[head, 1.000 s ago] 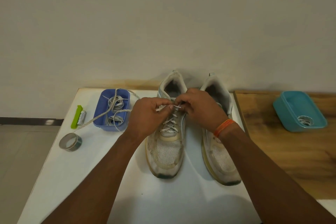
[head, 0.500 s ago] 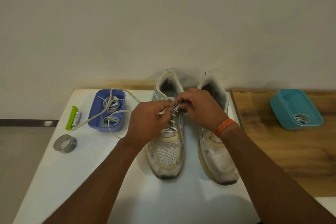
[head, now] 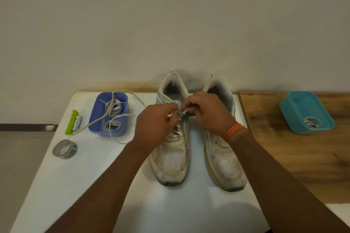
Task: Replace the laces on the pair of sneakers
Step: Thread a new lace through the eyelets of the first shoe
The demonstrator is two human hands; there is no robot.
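Two worn white sneakers stand side by side on the white table [head: 79, 185], toes toward me. The left sneaker [head: 171, 161] has a speckled white lace [head: 176, 134] crossed through its lower eyelets. My left hand [head: 153, 128] pinches one part of that lace above the tongue. My right hand [head: 206, 111] pinches the lace's tip at an upper eyelet. The loose length of the lace [head: 121, 117] trails left over the blue tray. The right sneaker [head: 223, 159] shows no lace; my right wrist covers part of it.
A blue tray [head: 94, 115] with coiled laces sits left of the shoes. Beside it lie a green clip with a battery [head: 73, 122] and a roll of tape [head: 65, 149]. A teal tray [head: 289, 108] holding a coiled lace rests on the wooden surface [head: 293, 157] at right.
Both hands stay at the left sneaker's upper eyelets. The loose lace has shifted a little over the blue tray. The view has drifted slightly.
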